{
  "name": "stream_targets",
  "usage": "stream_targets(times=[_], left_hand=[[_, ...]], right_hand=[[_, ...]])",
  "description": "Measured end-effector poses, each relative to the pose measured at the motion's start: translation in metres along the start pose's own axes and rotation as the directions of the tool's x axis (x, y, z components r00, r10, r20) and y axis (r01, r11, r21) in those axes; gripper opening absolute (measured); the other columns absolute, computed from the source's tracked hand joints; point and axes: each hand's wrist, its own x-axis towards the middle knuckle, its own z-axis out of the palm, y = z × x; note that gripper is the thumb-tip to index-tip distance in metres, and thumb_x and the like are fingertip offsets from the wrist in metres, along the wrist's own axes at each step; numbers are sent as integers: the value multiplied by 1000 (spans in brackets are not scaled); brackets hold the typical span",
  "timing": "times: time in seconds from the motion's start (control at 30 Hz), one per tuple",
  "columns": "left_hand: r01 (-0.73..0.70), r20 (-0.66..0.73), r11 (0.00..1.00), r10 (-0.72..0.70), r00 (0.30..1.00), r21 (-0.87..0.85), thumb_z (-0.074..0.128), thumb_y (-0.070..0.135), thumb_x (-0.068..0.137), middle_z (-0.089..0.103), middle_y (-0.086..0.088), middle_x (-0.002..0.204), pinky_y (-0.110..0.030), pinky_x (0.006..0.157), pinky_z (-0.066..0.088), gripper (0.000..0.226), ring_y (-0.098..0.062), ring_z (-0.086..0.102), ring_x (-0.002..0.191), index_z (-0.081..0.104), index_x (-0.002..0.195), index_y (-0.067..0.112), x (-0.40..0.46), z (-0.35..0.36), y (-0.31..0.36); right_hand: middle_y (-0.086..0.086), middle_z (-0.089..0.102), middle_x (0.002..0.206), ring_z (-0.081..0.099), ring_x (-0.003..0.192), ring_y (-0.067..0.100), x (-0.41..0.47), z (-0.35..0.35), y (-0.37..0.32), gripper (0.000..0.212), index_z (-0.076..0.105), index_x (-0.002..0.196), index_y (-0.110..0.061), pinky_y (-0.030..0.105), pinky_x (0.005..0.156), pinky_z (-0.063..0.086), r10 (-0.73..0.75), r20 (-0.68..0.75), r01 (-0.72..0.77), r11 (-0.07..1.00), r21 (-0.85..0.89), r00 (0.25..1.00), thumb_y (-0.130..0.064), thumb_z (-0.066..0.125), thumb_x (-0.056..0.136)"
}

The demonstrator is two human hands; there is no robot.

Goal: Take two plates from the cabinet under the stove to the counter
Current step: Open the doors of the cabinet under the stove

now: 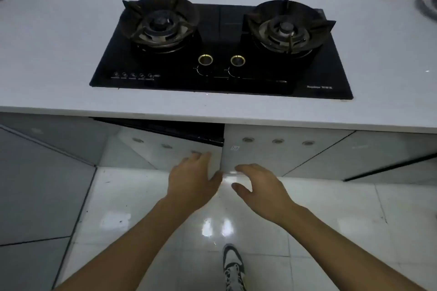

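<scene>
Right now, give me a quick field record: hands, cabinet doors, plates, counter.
left hand: on the edge of the left door, fingers over it, holding nothing else
right hand: open, near the lower edge of the right door, contact unclear
left door: swung partly open, dark gap behind
right door: looks shut
plates: none visible
counter: stove set in it, both burners bare
</scene>
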Motion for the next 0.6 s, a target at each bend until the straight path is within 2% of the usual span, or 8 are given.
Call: stream_targets(times=[0.1, 0.2, 0.27, 0.33, 0.4, 0.43, 0.5, 0.6], left_hand=[[206, -58, 920, -238, 969, -333, 60, 36, 88, 69, -5, 104, -31, 78, 53, 35, -19, 64, 86, 62, 116, 16, 27, 16, -2], [281, -78, 838, -356, 931, -468, 60, 26, 90, 72, -10, 84, -34, 72, 55, 20, -24, 65, 73, 69, 92, 8, 45, 30, 0], [337, -59, 739, -451, 890, -583, 59, 26, 90, 69, -17, 76, -41, 69, 56, 28, -31, 65, 69, 66, 78, 2, 53, 36, 0], [402, 4, 612, -546, 838, -681, 58, 30, 91, 71, -13, 75, -37, 64, 56, 29, -25, 68, 67, 66, 73, 9, 57, 40, 0], [426, 69, 467, -607, 792, -775, 59, 32, 90, 72, -4, 76, -27, 56, 50, 22, -11, 68, 60, 65, 72, 21, 60, 40, 2], [424, 105, 383, -629, 770, -821, 60, 30, 91, 73, -2, 78, -25, 53, 50, 19, -8, 68, 58, 65, 74, 22, 61, 39, 3], [418, 204, 189, -654, 728, -888, 61, 24, 91, 73, -3, 79, -21, 49, 53, 16, -8, 69, 59, 66, 78, 16, 66, 36, 5], [392, 333, -59, -651, 682, -918, 62, 14, 90, 72, -9, 80, -24, 57, 59, 13, -14, 70, 64, 66, 80, 7, 72, 29, 10]], right_hand=[[11, 69, 102, 62, 89, 20, 33, 7, 10, 24, 66, 109, -8, 32, 81, 51, 33, -127, -16, 991, 134, 991, -21, 59, 90], [13, 69, 84, 61, 74, 22, 67, 13, 11, 14, 68, 92, -3, 40, 72, 52, 52, -186, -22, 987, 162, 981, -14, 60, 89], [11, 70, 83, 62, 74, 22, 84, 18, 11, 13, 69, 94, -4, 39, 71, 53, 43, -233, 6, 979, 205, 972, -11, 60, 89], [10, 70, 81, 62, 72, 20, 96, 25, 12, 13, 69, 94, -5, 33, 69, 52, 43, -248, 15, 973, 228, 968, -10, 59, 89], [9, 70, 80, 60, 69, 16, 101, 31, 14, 11, 69, 91, -5, 19, 66, 47, 52, -271, 15, 971, 237, 961, -7, 58, 89], [9, 70, 79, 59, 68, 15, 102, 33, 17, 12, 69, 89, -4, 13, 63, 44, 68, -285, 5, 969, 247, 956, -4, 57, 89], [12, 70, 79, 62, 69, 20, 103, 36, 22, 14, 69, 88, -2, 15, 63, 45, 123, -302, -34, 959, 283, 945, 1, 55, 87], [16, 71, 86, 65, 79, 28, 109, 40, 27, 19, 69, 95, -1, 23, 74, 45, 201, -265, -100, 931, 351, 943, 5, 52, 87]])
